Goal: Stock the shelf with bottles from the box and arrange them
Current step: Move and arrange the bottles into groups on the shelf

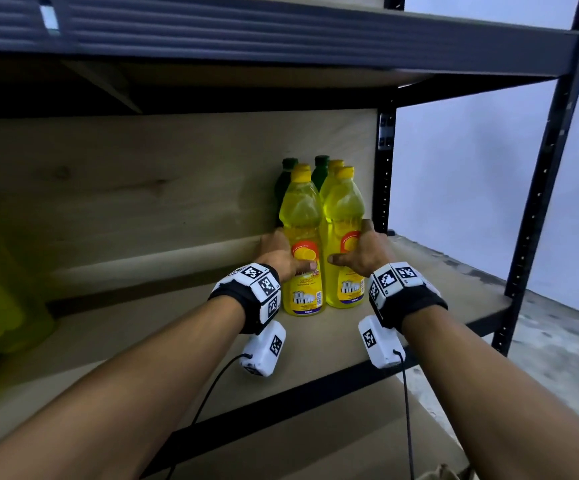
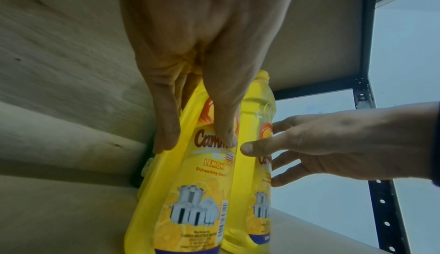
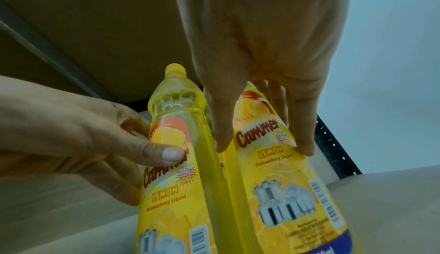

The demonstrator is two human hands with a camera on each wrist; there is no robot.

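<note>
Two yellow lemon dishwashing-liquid bottles stand side by side on the wooden shelf board, near its right end. My left hand grips the left yellow bottle with the thumb across its label and the fingers round its far side; the same left hand on that bottle fills the left wrist view. My right hand grips the right yellow bottle in the same way, as the right hand and its bottle show. Behind them stand two green-capped bottles and another yellow one.
A wooden back panel closes the shelf behind the bottles. The upper shelf hangs low overhead. Black metal uprights stand at the right end. Blurred yellow containers sit at the far left of the board.
</note>
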